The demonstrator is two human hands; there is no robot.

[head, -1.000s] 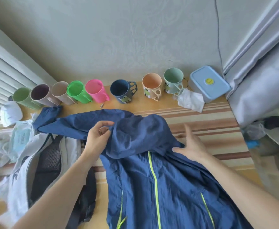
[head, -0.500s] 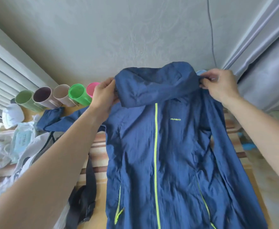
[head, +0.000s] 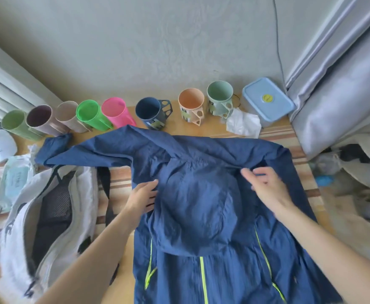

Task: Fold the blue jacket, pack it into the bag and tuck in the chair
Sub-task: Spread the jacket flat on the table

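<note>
The blue jacket (head: 201, 194), held up by its shoulders half a second ago, now lies front-up across the table (head: 201, 129) in the centre of the frame, hood flipped down over the chest and sleeves spread to either side. The left hand (head: 142, 197) rests flat at the hood's left edge, gripping nothing; the right hand (head: 267, 187) hovers loosely open by the right shoulder. It looks ready for folding the sleeves inward. The bag (head: 48, 216) lies open at lower left.
</note>
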